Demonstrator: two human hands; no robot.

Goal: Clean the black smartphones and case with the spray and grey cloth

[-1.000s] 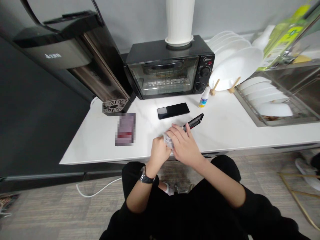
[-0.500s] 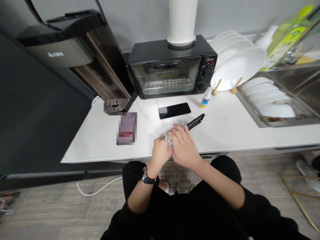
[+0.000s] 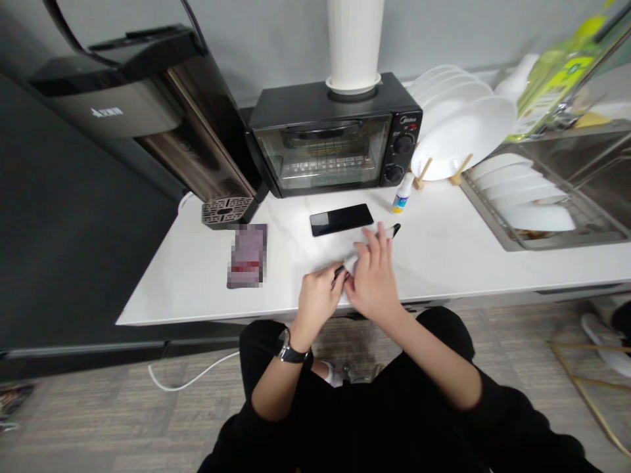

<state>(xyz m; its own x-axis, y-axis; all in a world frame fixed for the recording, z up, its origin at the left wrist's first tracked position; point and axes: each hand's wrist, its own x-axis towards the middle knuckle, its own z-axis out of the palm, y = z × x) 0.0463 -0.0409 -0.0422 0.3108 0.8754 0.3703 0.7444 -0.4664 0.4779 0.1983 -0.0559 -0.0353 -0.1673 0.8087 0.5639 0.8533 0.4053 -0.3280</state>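
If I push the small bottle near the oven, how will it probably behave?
The small bottle may tip if pushed near its top, since it stands upright and is taller than wide. Once down, it might roll, as its body looks rounded. It is probably light, being small, though I cannot see how full it is.

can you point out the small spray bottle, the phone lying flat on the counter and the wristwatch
small spray bottle (image 3: 400, 198): head view, on its labelled body
phone lying flat (image 3: 342, 220): head view, middle of its dark screen
wristwatch (image 3: 292, 355): head view, on its black strap
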